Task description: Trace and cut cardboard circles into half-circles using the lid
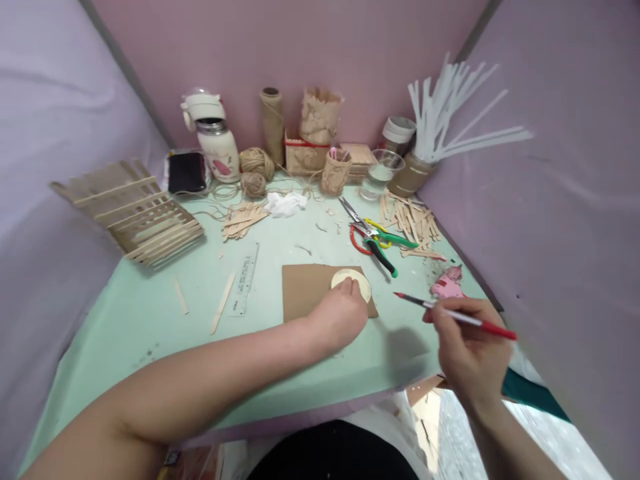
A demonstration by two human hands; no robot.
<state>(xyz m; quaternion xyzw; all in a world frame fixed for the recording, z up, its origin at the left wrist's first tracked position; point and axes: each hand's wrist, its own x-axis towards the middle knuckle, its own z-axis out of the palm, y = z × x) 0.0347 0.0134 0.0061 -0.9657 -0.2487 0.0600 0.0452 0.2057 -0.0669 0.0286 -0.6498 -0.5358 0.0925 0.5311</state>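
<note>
A person's left hand [343, 310] has its bunched fingertips on a round cream disc [345, 274], which lies on brown cardboard [305, 290] on a pale green table [277, 237]; whether they pinch or only press it, I cannot tell. The right hand [473, 350] grasps a red-tipped paintbrush [463, 317], its tip pointing toward the left hand, apart from the disc. Left of the left hand lies a clear ruler [247, 280]; beyond the right hand, a pink object [449, 283].

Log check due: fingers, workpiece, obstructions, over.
Left fingers on pale round disc, over right side of cardboard. Right fingers gripping red-tipped paintbrush, raised. Green-handled snips lie beyond cardboard, untouched.
</note>
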